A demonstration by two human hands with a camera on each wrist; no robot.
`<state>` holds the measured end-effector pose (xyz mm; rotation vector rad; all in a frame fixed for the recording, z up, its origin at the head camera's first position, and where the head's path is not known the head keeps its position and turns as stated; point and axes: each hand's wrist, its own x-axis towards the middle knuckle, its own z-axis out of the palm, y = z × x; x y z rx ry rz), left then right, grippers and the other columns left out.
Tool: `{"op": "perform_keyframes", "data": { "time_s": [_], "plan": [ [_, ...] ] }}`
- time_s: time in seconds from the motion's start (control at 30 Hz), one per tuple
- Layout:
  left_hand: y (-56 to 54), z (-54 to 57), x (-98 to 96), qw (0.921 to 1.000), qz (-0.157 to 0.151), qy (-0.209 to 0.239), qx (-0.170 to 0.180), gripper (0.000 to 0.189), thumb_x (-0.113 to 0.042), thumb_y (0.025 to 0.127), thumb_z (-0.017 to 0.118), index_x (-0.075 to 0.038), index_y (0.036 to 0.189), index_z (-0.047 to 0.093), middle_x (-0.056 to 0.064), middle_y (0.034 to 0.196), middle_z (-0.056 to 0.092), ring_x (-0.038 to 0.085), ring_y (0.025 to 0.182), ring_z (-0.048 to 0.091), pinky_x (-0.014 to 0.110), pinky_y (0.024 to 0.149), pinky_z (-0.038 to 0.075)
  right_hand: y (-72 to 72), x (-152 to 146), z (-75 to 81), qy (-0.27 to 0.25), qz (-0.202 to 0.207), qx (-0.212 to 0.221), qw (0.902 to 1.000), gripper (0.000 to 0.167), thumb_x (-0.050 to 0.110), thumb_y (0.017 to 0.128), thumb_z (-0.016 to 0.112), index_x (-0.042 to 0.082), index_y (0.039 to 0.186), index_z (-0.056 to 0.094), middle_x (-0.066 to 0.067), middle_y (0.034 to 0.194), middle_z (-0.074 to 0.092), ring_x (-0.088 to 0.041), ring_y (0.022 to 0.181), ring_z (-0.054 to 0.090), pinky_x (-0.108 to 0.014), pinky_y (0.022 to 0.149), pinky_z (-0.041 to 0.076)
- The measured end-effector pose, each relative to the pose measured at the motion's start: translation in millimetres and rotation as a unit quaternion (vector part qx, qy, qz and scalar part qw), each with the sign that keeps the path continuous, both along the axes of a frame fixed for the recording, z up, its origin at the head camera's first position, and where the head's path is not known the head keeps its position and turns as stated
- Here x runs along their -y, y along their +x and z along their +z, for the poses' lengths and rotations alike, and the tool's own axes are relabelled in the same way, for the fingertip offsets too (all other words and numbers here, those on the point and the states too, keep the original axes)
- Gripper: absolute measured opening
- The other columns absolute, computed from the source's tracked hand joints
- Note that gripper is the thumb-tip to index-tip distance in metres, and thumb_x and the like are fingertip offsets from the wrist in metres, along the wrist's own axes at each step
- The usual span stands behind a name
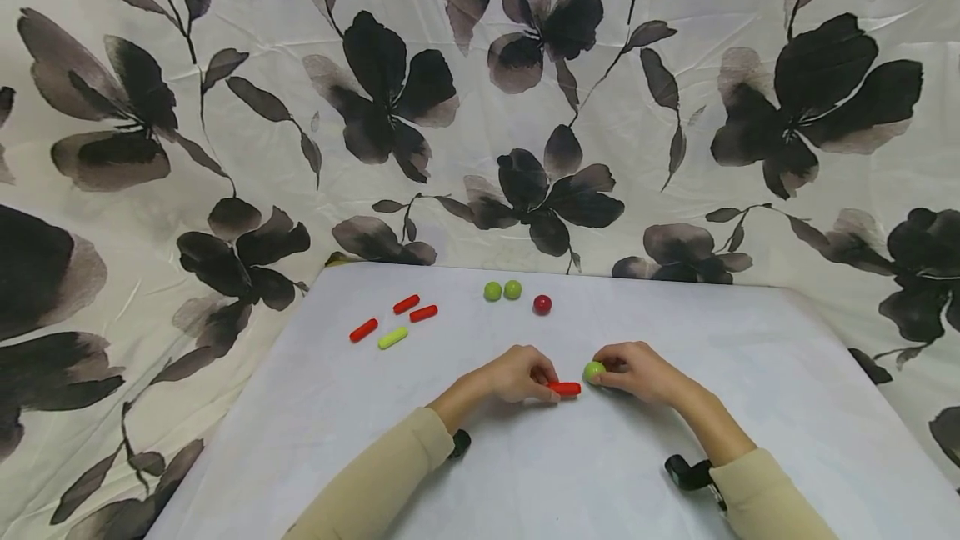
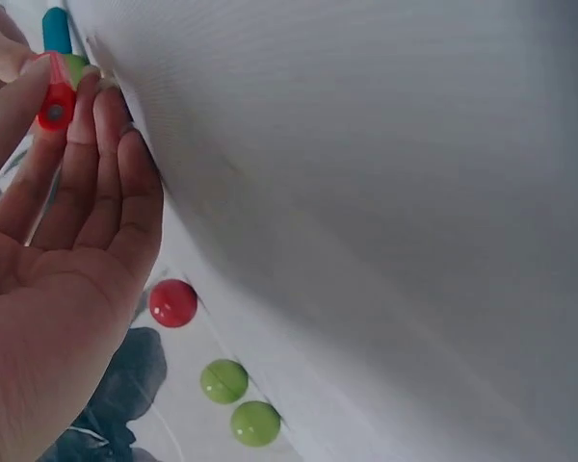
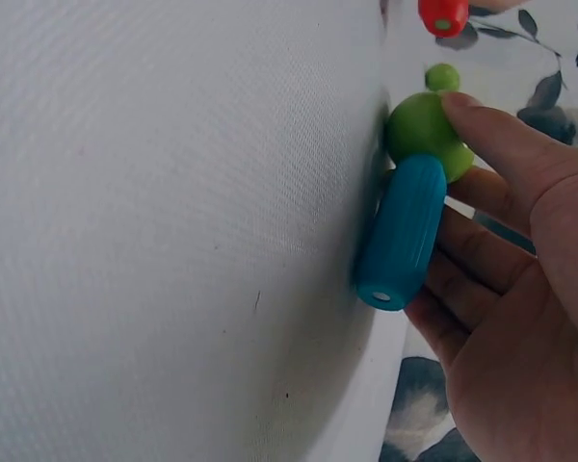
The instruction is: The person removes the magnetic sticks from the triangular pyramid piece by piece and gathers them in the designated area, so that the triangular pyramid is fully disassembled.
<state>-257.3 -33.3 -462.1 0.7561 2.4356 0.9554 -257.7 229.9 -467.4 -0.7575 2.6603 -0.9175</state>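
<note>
My left hand (image 1: 522, 375) pinches a short red stick (image 1: 568, 388) between thumb and fingers. In the left wrist view that red stick (image 2: 56, 106) shows a small round hole in its end. Across from it, my right hand (image 1: 637, 369) grips a green ball (image 1: 593, 372) with thumb and fingers. A ribbed blue stick (image 3: 403, 236) meets this ball on the near side and lies along the right fingers; in the head view the hand hides it. The red stick's tip points toward the green ball, a small gap apart in the head view.
Farther back on the white table (image 1: 517, 473) sit two green balls (image 1: 502, 290) and a red ball (image 1: 542, 304). To the left lie three red sticks (image 1: 363, 330) and one yellow-green stick (image 1: 393, 337). A flowered cloth (image 1: 465, 123) hangs behind the table's back edge.
</note>
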Motion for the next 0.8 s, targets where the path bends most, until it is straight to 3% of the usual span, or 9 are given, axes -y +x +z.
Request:
{"op": "perform_keyframes", "data": {
  "time_s": [0.17, 0.43, 0.67, 0.8],
  "plan": [
    [1.1, -3.8, 19.0, 0.9996, 0.024, 0.01, -0.013, 0.01, -0.016, 0.088, 0.082, -0.012, 0.096, 0.077, -0.006, 0.081, 0.065, 0.009, 0.078, 0.056, 0.024, 0.073, 0.046, -1.0, -0.1, -0.4, 0.001, 0.003, -0.002, 1.0, 0.026, 0.024, 0.096, 0.074, 0.006, 0.113, 0.073, 0.004, 0.098, 0.068, -0.014, 0.09, 0.058, -0.038, 0.084, 0.051],
    [-4.5, -0.7, 74.7, 0.9946, 0.101, 0.005, -0.024, 0.018, -0.017, 0.089, 0.081, -0.009, 0.105, 0.076, -0.002, 0.093, 0.066, 0.016, 0.089, 0.057, 0.03, 0.08, 0.05, 0.2, -0.2, 1.5, -0.002, 0.015, -0.009, 0.9998, 0.024, 0.023, 0.095, 0.073, 0.005, 0.112, 0.072, 0.003, 0.098, 0.067, -0.013, 0.088, 0.057, -0.036, 0.081, 0.05],
    [-15.3, 2.6, 116.1, 0.975, 0.216, -0.015, -0.051, 0.019, -0.013, 0.089, 0.08, -0.006, 0.106, 0.075, 0.002, 0.094, 0.066, 0.019, 0.09, 0.057, 0.034, 0.082, 0.051, 0.0, 0.2, 3.3, 0.002, 0.016, -0.009, 0.9998, 0.025, 0.023, 0.096, 0.072, 0.004, 0.112, 0.072, 0.003, 0.098, 0.067, -0.013, 0.089, 0.057, -0.036, 0.082, 0.051],
    [-22.6, 2.6, 134.2, 0.9649, 0.251, -0.022, -0.074, 0.021, -0.009, 0.089, 0.079, -0.001, 0.108, 0.074, 0.006, 0.093, 0.067, 0.021, 0.089, 0.058, 0.036, 0.081, 0.051, -0.5, 0.2, 2.0, 0.001, 0.013, -0.008, 0.9999, 0.025, 0.023, 0.096, 0.073, 0.004, 0.112, 0.072, 0.003, 0.097, 0.067, -0.013, 0.087, 0.057, -0.034, 0.08, 0.05]
  ]
}}
